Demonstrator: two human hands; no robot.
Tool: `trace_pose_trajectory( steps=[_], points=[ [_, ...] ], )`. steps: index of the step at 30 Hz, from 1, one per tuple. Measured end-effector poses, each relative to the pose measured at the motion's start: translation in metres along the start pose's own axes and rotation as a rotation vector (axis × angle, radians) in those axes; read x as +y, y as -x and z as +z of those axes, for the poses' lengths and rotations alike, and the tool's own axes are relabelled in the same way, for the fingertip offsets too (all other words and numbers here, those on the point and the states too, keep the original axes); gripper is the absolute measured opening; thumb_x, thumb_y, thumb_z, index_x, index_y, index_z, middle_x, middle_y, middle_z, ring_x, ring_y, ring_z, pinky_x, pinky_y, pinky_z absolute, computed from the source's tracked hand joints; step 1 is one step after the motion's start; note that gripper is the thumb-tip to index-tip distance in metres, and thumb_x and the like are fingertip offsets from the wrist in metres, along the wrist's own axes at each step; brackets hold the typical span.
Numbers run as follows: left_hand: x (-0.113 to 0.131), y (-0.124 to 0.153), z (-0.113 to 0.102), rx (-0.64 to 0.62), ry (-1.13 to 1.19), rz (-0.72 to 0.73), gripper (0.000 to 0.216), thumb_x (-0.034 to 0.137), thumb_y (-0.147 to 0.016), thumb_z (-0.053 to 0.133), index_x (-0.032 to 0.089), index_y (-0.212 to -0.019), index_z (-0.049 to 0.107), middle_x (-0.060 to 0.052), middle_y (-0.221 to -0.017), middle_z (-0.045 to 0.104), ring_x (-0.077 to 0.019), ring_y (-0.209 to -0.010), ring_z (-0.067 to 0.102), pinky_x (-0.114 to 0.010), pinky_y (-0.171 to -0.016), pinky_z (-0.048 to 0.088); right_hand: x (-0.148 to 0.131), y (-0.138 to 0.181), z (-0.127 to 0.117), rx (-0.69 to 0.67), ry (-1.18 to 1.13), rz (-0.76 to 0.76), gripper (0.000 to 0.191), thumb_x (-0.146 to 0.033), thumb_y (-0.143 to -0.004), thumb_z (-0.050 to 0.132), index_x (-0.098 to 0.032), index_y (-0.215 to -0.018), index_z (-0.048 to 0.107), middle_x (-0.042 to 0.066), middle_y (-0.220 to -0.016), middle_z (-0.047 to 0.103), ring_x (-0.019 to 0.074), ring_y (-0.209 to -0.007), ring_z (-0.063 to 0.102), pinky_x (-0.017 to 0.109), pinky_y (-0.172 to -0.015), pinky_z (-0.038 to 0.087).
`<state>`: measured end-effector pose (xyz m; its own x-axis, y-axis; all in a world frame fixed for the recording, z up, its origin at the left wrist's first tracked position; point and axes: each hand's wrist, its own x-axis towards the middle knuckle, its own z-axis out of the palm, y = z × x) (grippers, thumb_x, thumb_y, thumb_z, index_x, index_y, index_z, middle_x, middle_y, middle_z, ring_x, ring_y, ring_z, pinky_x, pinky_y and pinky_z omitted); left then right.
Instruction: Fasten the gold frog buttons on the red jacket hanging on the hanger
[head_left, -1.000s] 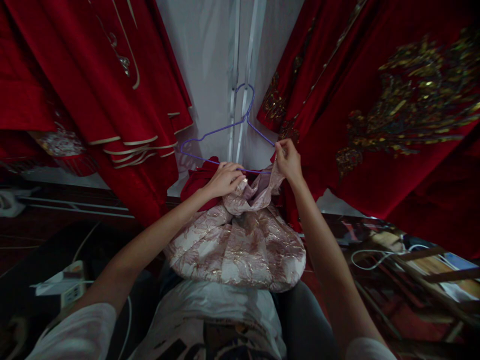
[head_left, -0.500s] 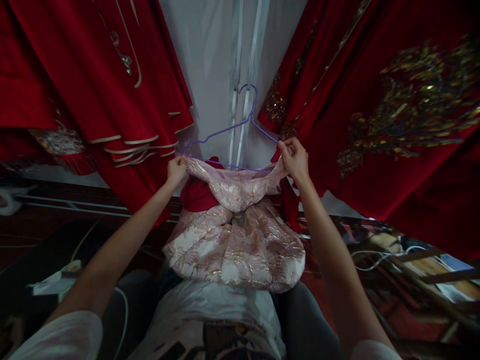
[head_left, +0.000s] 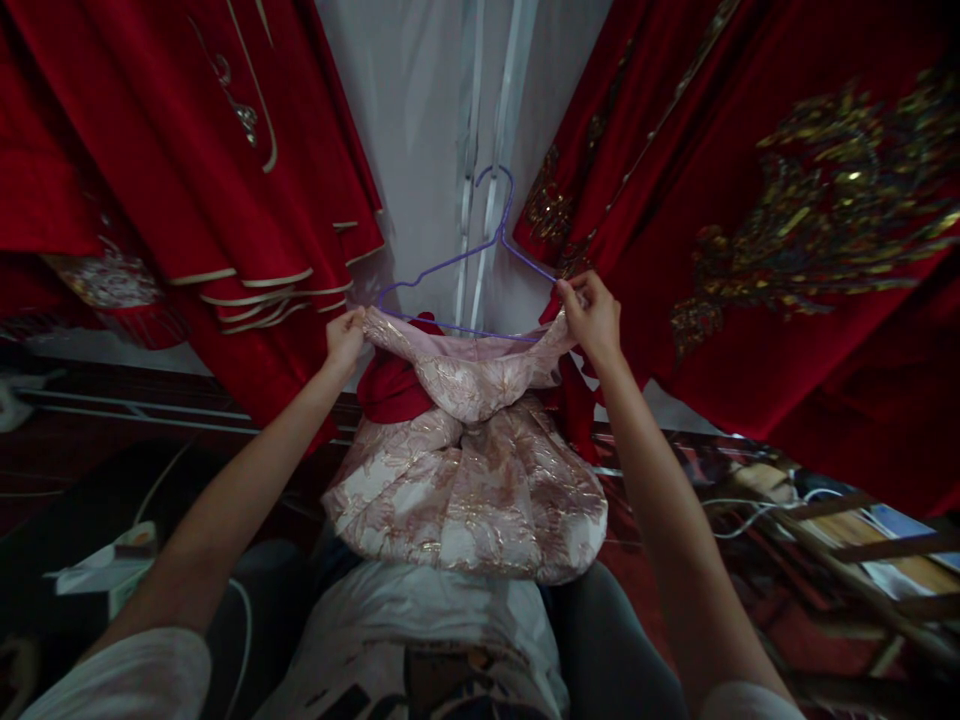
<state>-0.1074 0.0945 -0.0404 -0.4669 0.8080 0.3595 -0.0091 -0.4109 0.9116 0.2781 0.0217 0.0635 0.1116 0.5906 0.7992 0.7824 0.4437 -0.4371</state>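
Note:
A pink and white brocade dress (head_left: 457, 480) with gold threads and a puffed skirt hangs before me, its neckline stretched between my hands. My left hand (head_left: 345, 338) pinches the dress's left upper edge. On the other side my right hand (head_left: 591, 312) grips the right upper edge together with the shoulder of a purple hanger (head_left: 459, 257). The hanger's left end sits just inside the dress, apart from my left fingers, and its bottom bar crosses the neckline. Dark red fabric (head_left: 391, 388), perhaps a bow or sash, shows behind the bodice on both sides.
Red garments with pale piping (head_left: 300, 150) hang at left. A red garment with gold sequin embroidery (head_left: 795, 220) hangs at right. Behind the hanger are a pale wall and metal poles (head_left: 480, 100). A wooden rack (head_left: 885, 555) stands low right; a white device with a cable (head_left: 112, 565) lies low left.
My left hand has shifted slightly left with the dress edge, drawing it a little off the hanger's left end. My right hand stays almost where it was.

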Motion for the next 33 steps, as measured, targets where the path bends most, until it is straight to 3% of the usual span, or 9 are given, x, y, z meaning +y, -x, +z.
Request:
trace_pose_trajectory(
  steps=[11, 16, 20, 22, 25, 28, 31, 33],
  points=[
    [-0.002, 0.003, 0.001, -0.007, 0.059, -0.029, 0.038, 0.049, -0.07, 0.067, 0.012, -0.075, 0.066, -0.002, -0.068, 0.062, -0.0096, -0.059, 0.051, -0.02, -0.056, 0.041, 0.0, -0.001, -0.002, -0.012, -0.007, -0.005, 0.042, -0.061, -0.087, 0.047, -0.022, -0.084, 0.06, 0.001, -0.068, 0.059, 0.0147, -0.063, 0.055, 0.026, -0.063, 0.039],
    [0.013, -0.006, 0.015, -0.009, 0.047, -0.047, 0.031, 0.044, -0.072, 0.066, 0.013, -0.077, 0.066, -0.001, -0.066, 0.061, -0.0105, -0.059, 0.053, -0.021, -0.057, 0.041, 0.0, -0.002, -0.004, -0.029, -0.007, -0.008, 0.043, -0.063, -0.086, 0.047, -0.022, -0.083, 0.059, 0.0, -0.065, 0.057, 0.0143, -0.061, 0.054, 0.025, -0.062, 0.038],
    [0.029, -0.014, 0.018, 0.048, -0.03, -0.057, 0.025, 0.037, -0.082, 0.058, 0.014, -0.073, 0.064, 0.003, -0.054, 0.049, -0.0086, -0.05, 0.046, -0.02, -0.052, 0.036, 0.002, -0.002, -0.003, -0.037, -0.025, 0.0, 0.043, -0.063, -0.086, 0.047, -0.022, -0.082, 0.059, -0.001, -0.063, 0.057, 0.0134, -0.059, 0.052, 0.024, -0.059, 0.037],
    [0.037, -0.012, 0.012, -0.035, -0.068, -0.012, 0.028, 0.038, -0.086, 0.053, 0.014, -0.075, 0.063, 0.004, -0.053, 0.046, -0.0075, -0.047, 0.044, -0.02, -0.051, 0.036, 0.003, -0.002, -0.002, -0.031, -0.029, 0.007, 0.043, -0.063, -0.086, 0.048, -0.022, -0.082, 0.06, -0.001, -0.063, 0.056, 0.0132, -0.058, 0.051, 0.024, -0.058, 0.036],
    [0.045, 0.003, -0.003, -0.242, -0.077, -0.007, 0.037, 0.049, -0.087, 0.049, 0.015, -0.086, 0.061, 0.0, -0.067, 0.056, -0.008, -0.054, 0.053, -0.021, -0.057, 0.043, 0.004, -0.003, -0.001, -0.019, -0.031, 0.009, 0.043, -0.063, -0.085, 0.049, -0.021, -0.082, 0.06, -0.001, -0.063, 0.057, 0.0133, -0.058, 0.051, 0.025, -0.058, 0.036],
    [0.051, 0.027, -0.018, -0.548, -0.14, 0.013, 0.047, 0.054, -0.075, 0.064, 0.019, -0.105, 0.056, -0.005, -0.09, 0.066, -0.0136, -0.074, 0.064, -0.026, -0.07, 0.051, 0.004, -0.003, -0.001, -0.018, -0.036, 0.008, 0.043, -0.063, -0.085, 0.049, -0.021, -0.083, 0.061, 0.0, -0.064, 0.057, 0.0138, -0.058, 0.052, 0.025, -0.059, 0.037],
    [0.057, 0.05, -0.028, -0.879, -0.398, 0.204, 0.045, 0.048, -0.073, 0.069, 0.023, -0.109, 0.059, -0.006, -0.099, 0.068, -0.0181, -0.089, 0.065, -0.029, -0.079, 0.051, 0.003, -0.002, -0.001, -0.018, -0.039, 0.012, 0.043, -0.062, -0.085, 0.049, -0.022, -0.083, 0.06, -0.001, -0.064, 0.057, 0.0138, -0.059, 0.052, 0.025, -0.06, 0.037],
    [0.06, 0.062, -0.03, -1.004, -0.61, 0.36, 0.034, 0.047, -0.079, 0.061, 0.025, -0.104, 0.064, -0.006, -0.103, 0.068, -0.0197, -0.094, 0.064, -0.03, -0.081, 0.05, 0.003, -0.002, -0.001, -0.023, -0.041, 0.014, 0.042, -0.062, -0.085, 0.049, -0.022, -0.083, 0.06, -0.001, -0.065, 0.057, 0.0136, -0.059, 0.051, 0.026, -0.06, 0.037]
  ],
)
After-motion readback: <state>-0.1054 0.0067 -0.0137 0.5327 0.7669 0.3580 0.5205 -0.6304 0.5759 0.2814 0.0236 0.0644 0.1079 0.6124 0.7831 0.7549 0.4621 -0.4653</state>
